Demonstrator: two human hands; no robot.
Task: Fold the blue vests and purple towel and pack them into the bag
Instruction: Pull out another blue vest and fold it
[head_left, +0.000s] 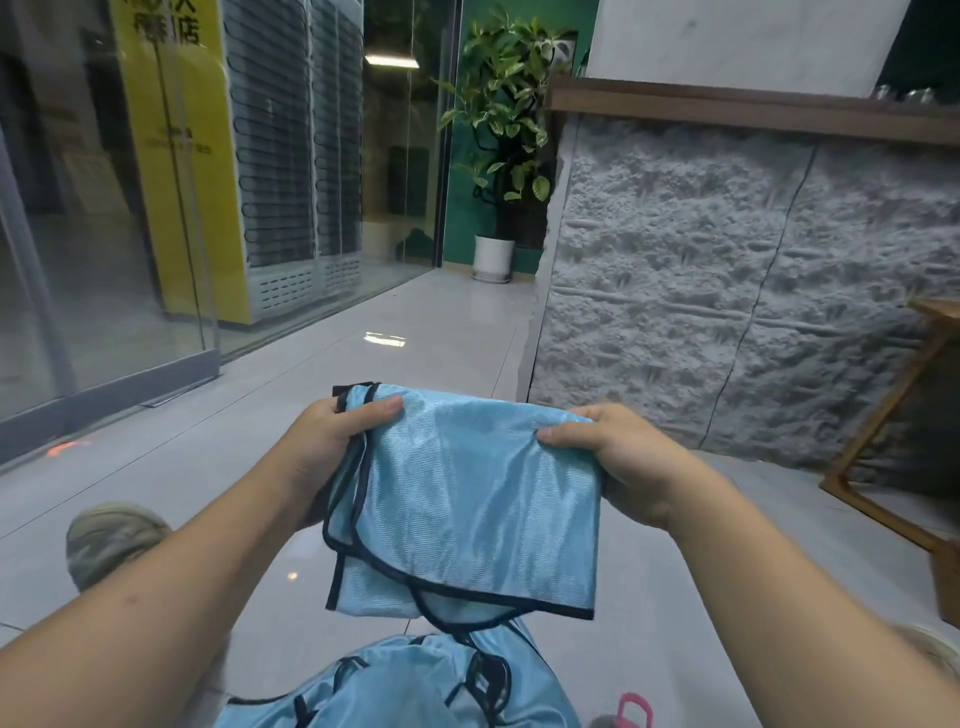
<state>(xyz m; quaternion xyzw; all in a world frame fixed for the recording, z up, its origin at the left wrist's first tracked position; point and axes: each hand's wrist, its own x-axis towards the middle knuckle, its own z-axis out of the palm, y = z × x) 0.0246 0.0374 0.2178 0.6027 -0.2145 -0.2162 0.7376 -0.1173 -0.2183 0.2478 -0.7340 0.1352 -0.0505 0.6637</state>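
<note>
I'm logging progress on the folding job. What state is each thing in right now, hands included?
Held blue vest: partly folded, held up in the air by its top edge, lower part hanging.
Left hand: grips the vest's top left corner.
Right hand: grips the vest's top right corner.
Blue vests in the pile: crumpled below, not yet folded.
Pink handle: only partly in view at the bottom edge.

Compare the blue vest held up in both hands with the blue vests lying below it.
The held vest is folded into a flat, neat panel; the lower vests lie crumpled in a loose heap. The held vest hangs in the air, gripped at its top corners by the left hand and right hand; the lower vests are touched by neither hand. Both share shiny light-blue fabric with dark trim.
</note>
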